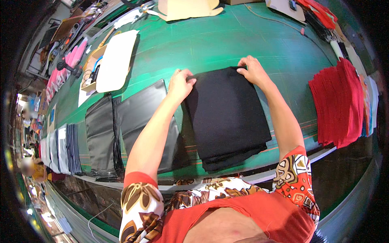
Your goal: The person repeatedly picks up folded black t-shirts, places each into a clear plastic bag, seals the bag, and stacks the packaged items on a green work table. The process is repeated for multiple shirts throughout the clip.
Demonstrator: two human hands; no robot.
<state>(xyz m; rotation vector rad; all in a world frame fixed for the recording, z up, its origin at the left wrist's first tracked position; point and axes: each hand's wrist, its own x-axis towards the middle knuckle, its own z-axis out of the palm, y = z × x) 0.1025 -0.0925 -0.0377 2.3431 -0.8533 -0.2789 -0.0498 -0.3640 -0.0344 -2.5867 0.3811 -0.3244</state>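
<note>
A folded black cloth (228, 115) lies in layers on the green tabletop (194, 42) in front of me. My left hand (182, 82) pinches its far left corner between thumb and fingers. At the far right corner, my right hand (252, 69) grips the cloth's edge the same way. The lower layers stick out unevenly at the near edge. Beside it on the left lies a flat glossy black sheet (149, 121), which looks like plastic, partly hidden by my left forearm. Further left is a pile of similar black sheets (101, 136).
Stacked red cloth (337, 103) sits at the right edge. A pale board (118, 60) leans over a cardboard box (91, 73) of small items at left. Grey and white folded stacks (67, 148) stand further left. A cable (273, 19) crosses the back. Another person (38, 170) is far left.
</note>
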